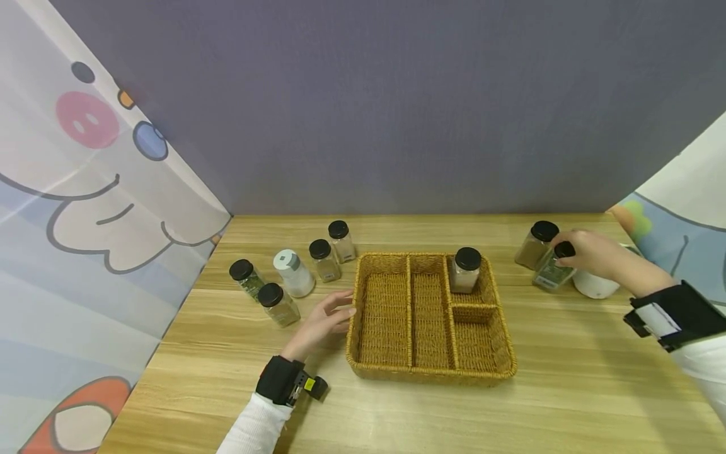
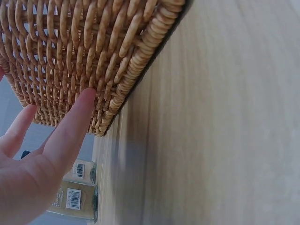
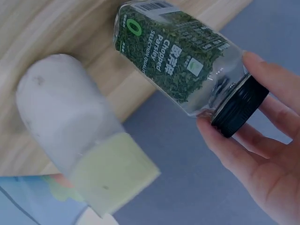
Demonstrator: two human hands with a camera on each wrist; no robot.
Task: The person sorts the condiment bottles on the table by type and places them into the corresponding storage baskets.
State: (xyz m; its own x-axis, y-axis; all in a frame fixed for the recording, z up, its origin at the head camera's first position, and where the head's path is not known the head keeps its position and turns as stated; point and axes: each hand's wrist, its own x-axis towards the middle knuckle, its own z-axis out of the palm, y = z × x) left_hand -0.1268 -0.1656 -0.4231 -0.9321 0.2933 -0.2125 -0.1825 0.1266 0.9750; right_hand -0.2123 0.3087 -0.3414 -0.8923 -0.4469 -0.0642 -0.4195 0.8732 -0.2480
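Right hand pinches parsley jar | label legible right-wrist only | left hand straight-fingered, touching basket | left-wrist: background jars part-hidden

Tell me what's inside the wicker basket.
The wicker basket holds one black-lidded jar, in its right rear compartment; the other three show woven floor. The floor under the jar is covered.

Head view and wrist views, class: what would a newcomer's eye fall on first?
The divided wicker basket comes first, low in the middle of the head view, with one black-capped jar in its back-right compartment. Then the eye goes to the right hand, over on the right, gripping a chopped parsley jar at its capped end.
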